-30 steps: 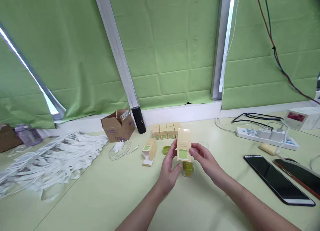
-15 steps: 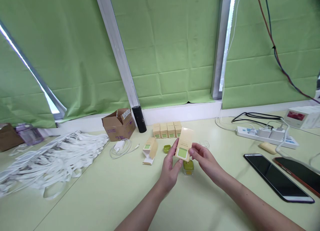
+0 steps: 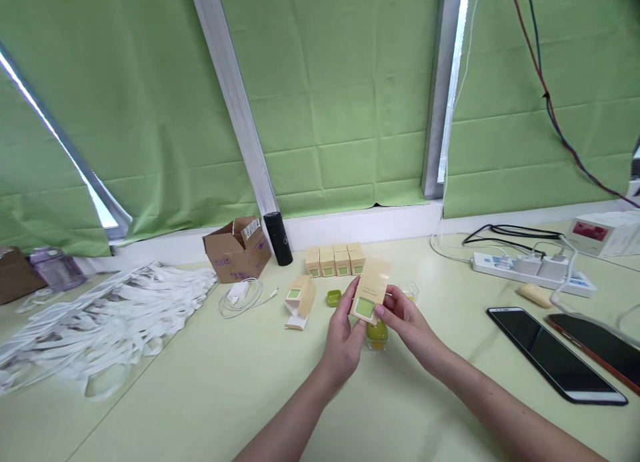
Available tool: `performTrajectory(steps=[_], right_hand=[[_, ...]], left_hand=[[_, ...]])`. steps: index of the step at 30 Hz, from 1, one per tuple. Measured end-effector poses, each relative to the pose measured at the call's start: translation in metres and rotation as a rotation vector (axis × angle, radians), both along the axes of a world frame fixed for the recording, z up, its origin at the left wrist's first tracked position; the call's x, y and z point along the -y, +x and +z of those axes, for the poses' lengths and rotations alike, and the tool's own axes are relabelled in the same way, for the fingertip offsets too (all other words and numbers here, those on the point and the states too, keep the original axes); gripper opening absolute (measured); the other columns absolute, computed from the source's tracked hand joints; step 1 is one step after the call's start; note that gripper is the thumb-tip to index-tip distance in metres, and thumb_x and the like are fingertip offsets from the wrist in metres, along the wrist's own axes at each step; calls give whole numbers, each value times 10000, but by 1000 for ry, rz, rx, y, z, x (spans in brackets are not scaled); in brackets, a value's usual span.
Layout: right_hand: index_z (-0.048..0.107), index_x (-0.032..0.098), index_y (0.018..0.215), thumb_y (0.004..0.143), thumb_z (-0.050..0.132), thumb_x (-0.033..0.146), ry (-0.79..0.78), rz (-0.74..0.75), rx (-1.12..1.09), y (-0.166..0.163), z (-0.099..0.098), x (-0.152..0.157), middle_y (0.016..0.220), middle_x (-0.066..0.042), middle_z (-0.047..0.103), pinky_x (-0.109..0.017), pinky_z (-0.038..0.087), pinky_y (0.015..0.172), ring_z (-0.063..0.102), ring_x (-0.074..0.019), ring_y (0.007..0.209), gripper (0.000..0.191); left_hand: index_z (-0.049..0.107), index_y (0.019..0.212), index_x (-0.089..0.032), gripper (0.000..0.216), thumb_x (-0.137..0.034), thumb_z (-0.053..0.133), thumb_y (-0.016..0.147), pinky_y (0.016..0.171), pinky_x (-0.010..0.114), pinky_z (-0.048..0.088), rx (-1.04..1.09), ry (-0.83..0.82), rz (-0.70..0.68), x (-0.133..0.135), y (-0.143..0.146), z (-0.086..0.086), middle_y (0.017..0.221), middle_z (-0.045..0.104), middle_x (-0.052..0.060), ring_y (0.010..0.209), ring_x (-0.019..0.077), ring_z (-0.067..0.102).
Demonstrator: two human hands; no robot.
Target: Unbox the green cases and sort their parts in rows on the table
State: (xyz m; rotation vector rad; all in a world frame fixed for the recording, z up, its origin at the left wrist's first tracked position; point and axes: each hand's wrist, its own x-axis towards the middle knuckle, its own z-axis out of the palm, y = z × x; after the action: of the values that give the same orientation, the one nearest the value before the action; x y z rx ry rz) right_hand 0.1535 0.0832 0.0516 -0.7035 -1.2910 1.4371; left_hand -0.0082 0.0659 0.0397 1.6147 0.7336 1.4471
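Between my two hands is a tan paper carton (image 3: 371, 290) with a green window framed in white near its lower end. My left hand (image 3: 341, 342) grips its left edge, thumb low on the front. My right hand (image 3: 409, 322) pinches the right lower edge. Whether the carton is folded flat or has depth I cannot tell. Just below it, partly covered, a green-topped clear container (image 3: 378, 337) rests on the table. A small green square dish (image 3: 334, 298) lies left of my fingers. Behind my right hand is a clear plastic piece (image 3: 413, 291), partly hidden.
An opened tan carton (image 3: 303, 297) lies to the left, and several closed cartons (image 3: 334, 259) stand in a row behind. Further around are a cardboard box (image 3: 239, 257), a black bottle (image 3: 279, 239), white straps (image 3: 125, 315), a charger (image 3: 239, 291), phones (image 3: 555, 355) and a power strip (image 3: 530, 270).
The carton has tilted slightly clockwise, its upper end shifting right. My right thumb has slid a little lower and left along it. More of the clear plastic piece shows behind my right hand.
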Motion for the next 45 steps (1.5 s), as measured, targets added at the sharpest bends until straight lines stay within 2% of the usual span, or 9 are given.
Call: performTrajectory(steps=[5, 9, 17, 20, 25, 29, 33, 40, 45], right_hand=[[602, 266, 1166, 764, 824, 642, -39, -12, -64, -3, -2, 0, 1143, -90, 751, -403, 510, 936, 673, -252, 998, 594], [634, 242, 1142, 748, 834, 642, -91, -23, -97, -1, -1, -1, 991, -67, 757, -351, 486, 840, 631, -215, 845, 597], [625, 226, 1073, 692, 876, 633, -137, -55, -133, 2, 3, -2, 727, 13, 670, -304, 395, 715, 541, -179, 717, 612], [609, 228, 1093, 720, 855, 637, -133, -55, -106, 2, 1, -2, 747, 11, 692, -301, 384, 702, 524, -166, 701, 606], [598, 231, 1121, 711, 861, 637, -158, -91, -114, 1, -3, -5, 722, 26, 689, -293, 390, 653, 498, -146, 636, 634], [648, 220, 1113, 711, 853, 653, -173, -74, -111, 1, -4, -7, 750, 1, 715, -292, 416, 628, 527, -153, 633, 626], [716, 188, 1101, 752, 808, 682, -120, -35, -63, 2, -5, -9, 794, -43, 750, -299, 445, 639, 583, -181, 689, 611], [755, 190, 1026, 773, 784, 687, -46, -60, 23, 5, -3, -8, 747, -18, 712, -295, 427, 644, 541, -176, 661, 559], [775, 224, 1027, 774, 794, 666, -30, -49, 27, 5, 0, -7, 846, -42, 779, -346, 517, 762, 622, -212, 720, 509]], left_hand=[[407, 1575, -277, 755, -125, 562, 851, 1248, 473, 354, 27, -45, -22, 1, 1, 0, 1617, 465, 55, 1511, 306, 406], [382, 1583, -275, 828, -77, 542, 795, 1242, 464, 351, -4, -77, -12, 3, 1, -1, 1611, 467, 52, 1515, 296, 393], [564, 1311, -253, 430, -238, 682, 898, 1036, 425, 484, -198, -5, 317, 2, 1, 1, 1325, 640, 86, 1185, 267, 595], [589, 1265, -255, 335, -287, 664, 939, 1015, 430, 473, -262, 54, 383, 0, 0, -2, 1261, 665, 87, 1150, 272, 600], [593, 1377, -262, 361, -361, 488, 1046, 1004, 458, 462, -404, 208, 457, 0, -4, -6, 1228, 676, 118, 1149, 297, 601], [626, 1335, -253, 361, -365, 400, 1078, 962, 417, 490, -347, 195, 481, -1, -5, -6, 1192, 667, 116, 1118, 277, 622], [641, 1271, -248, 301, -376, 464, 1063, 961, 395, 497, -302, 131, 487, -1, -4, -4, 1198, 650, 107, 1118, 261, 622], [634, 1244, -260, 287, -367, 650, 978, 1032, 419, 470, -262, 74, 498, -2, -1, -7, 1224, 636, 92, 1171, 264, 593], [623, 1219, -265, 238, -364, 602, 1004, 1018, 411, 474, -215, 54, 478, -4, -1, -7, 1222, 643, 85, 1161, 252, 602]])
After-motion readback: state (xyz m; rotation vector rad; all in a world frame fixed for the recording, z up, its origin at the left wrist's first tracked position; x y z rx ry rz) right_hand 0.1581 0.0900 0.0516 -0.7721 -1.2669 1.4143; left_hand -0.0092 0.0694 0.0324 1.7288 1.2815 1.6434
